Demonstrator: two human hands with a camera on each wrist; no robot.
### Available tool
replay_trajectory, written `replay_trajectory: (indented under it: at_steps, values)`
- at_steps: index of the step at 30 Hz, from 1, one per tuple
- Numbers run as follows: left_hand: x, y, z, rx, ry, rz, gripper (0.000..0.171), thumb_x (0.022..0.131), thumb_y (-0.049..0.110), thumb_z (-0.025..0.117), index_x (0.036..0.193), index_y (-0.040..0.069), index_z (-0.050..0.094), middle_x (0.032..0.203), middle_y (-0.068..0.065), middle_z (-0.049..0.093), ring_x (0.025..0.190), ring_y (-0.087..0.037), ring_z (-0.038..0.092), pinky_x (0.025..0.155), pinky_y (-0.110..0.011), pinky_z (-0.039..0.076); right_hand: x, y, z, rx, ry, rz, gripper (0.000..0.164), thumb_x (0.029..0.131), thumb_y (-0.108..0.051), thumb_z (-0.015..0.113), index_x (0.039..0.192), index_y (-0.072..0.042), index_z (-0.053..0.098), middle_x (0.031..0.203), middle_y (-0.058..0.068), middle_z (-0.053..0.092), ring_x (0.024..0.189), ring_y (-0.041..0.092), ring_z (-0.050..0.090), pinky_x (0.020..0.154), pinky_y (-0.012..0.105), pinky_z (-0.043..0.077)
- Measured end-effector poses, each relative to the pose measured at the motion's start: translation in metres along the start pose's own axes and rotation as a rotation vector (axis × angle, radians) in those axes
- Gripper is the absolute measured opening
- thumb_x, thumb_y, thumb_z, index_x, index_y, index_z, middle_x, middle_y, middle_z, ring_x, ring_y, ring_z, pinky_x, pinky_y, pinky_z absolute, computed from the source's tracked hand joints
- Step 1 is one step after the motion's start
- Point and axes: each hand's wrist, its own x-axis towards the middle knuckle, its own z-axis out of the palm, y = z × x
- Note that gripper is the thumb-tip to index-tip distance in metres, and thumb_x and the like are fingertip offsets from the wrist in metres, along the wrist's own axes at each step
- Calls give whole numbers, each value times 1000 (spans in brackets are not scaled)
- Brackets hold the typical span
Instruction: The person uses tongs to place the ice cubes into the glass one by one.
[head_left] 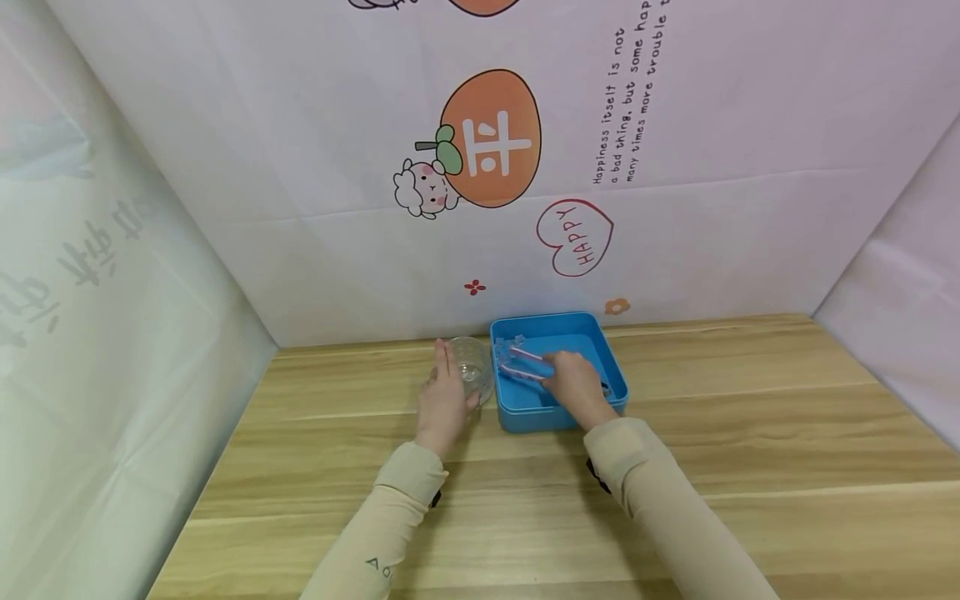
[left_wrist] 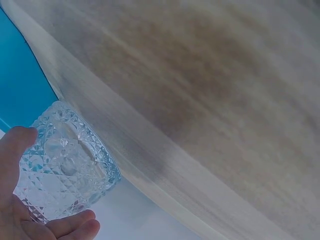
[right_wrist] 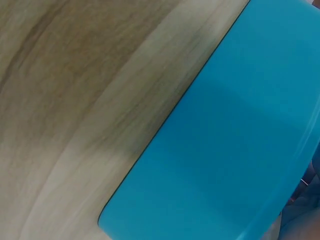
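My left hand holds a clear glass cup from its left side, just left of a blue box. In the left wrist view the cup has a diamond-cut pattern, with the thumb on one side and fingers on the other. My right hand reaches over the box and grips pink tongs. The tongs point left, their tips among small clear cubes along the box's left side. Most of the right hand is out of the right wrist view, which shows the box's outer wall.
A wood-grain table carries the box and the cup near its back edge. Behind it hangs a white printed sheet, with more sheeting at both sides. A small dark thing lies inside the box at the right.
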Motion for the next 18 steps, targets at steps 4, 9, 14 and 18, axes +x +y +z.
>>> replay_trajectory:
  at_steps: [4,9,14,18]
  values:
    - [1,0,1,2,12,4,92,84,39,71,148,-7,23,156,-23,23,104,-32,64,72,-37,56,3,-1,3,-5,-4,6,43,87,-15,69,127,-3,61,127,19,62,112,35,60,88,47,53]
    - [1,0,1,1,14,6,93,84,39,71,148,-7,23,156,-23,24,102,-32,65,71,-36,55,5,-1,6,-16,-9,-9,44,87,-15,69,128,-3,60,127,20,62,112,35,60,90,47,53]
    - [0,0,2,3,18,6,93,84,40,71,148,-7,23,156,-23,24,97,-31,66,69,-35,55,5,-2,4,-1,-18,0,41,88,-14,68,127,-3,61,127,19,62,113,35,60,89,47,53]
    - [1,0,1,-3,18,4,93,84,39,71,148,-7,22,156,-22,24,98,-31,65,72,-36,56,4,-1,2,10,-27,14,39,88,-14,67,125,-3,62,128,18,62,116,35,58,91,47,52]
